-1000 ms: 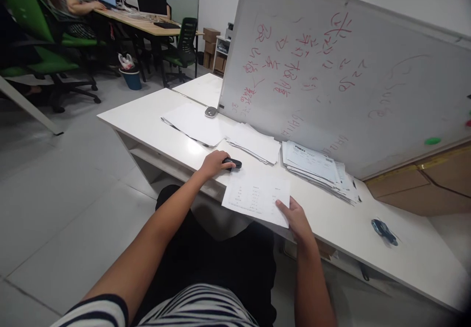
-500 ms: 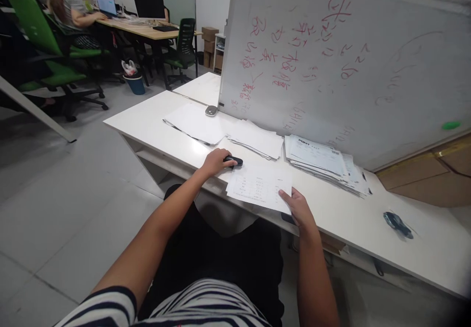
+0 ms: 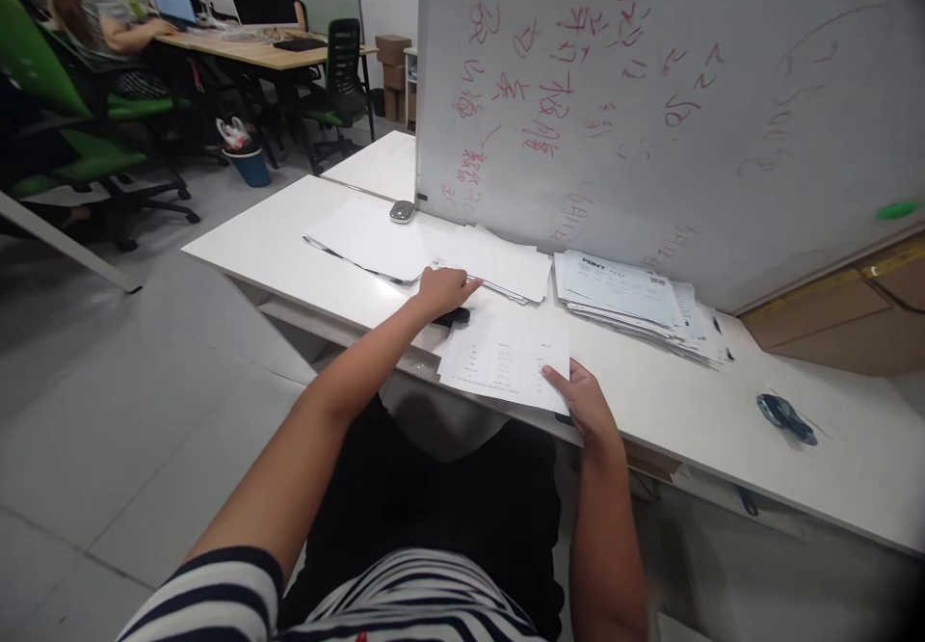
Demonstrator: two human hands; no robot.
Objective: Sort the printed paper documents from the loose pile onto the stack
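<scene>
My right hand (image 3: 582, 396) pinches the right edge of a few printed sheets of paper (image 3: 498, 362), thumb on top. They lie over the front edge of the white desk. At their upper left corner rests a black stapler (image 3: 457, 316), partly hidden behind my left hand. My left hand (image 3: 442, 292) is over the near edge of a stack of white paper (image 3: 502, 261), fingers stretched toward it and holding nothing that I can see. Left of that stack lie more white sheets (image 3: 376, 237) with a dark strip along their near edge.
A thick pile of printed papers (image 3: 621, 295) stands against the whiteboard (image 3: 650, 141). A mouse (image 3: 402, 211) sits at the back of the desk (image 3: 252, 227). A dark blue object (image 3: 786, 417) lies at the right. Cardboard boxes (image 3: 831, 324) stand behind; a person (image 3: 119, 25) sits at another desk.
My left hand has let go of the stapler and moved up to the paper stack. My right hand still holds the printed sheets. The view has shifted slightly.
</scene>
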